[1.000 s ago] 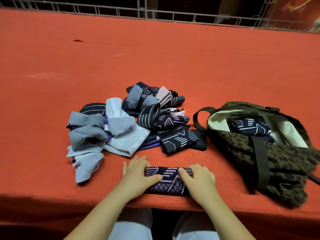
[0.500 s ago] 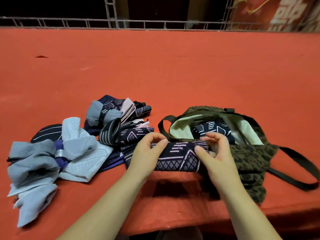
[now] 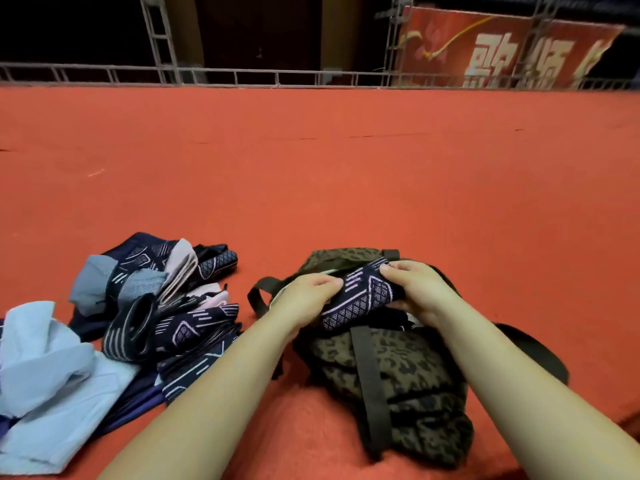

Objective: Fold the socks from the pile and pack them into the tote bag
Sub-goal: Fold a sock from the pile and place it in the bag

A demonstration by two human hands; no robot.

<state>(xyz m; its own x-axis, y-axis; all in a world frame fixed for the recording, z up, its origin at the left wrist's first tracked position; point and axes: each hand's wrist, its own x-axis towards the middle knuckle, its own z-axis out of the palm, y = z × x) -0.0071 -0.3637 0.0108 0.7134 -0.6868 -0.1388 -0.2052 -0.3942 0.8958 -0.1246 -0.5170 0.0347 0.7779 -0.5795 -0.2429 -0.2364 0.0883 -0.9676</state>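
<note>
Now both hands, left (image 3: pixel 308 297) and right (image 3: pixel 420 289), grasping the folded patterned sock (image 3: pixel 360 297), have carried it from the table's near edge to over the leopard-print tote bag (image 3: pixel 408 372) mouth; packing comes next.

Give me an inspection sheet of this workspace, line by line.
Surface: red felt-covered table.
Job's things: folded dark patterned sock held over the open mouth of the leopard-print tote bag; sock pile to the bag's left.
Clutter: nothing seen.
Grippers: left hand and right hand each grip one end of the sock.
Cables: nothing seen.
Surroundings: metal truss railing behind the table; red banner at far right.
</note>
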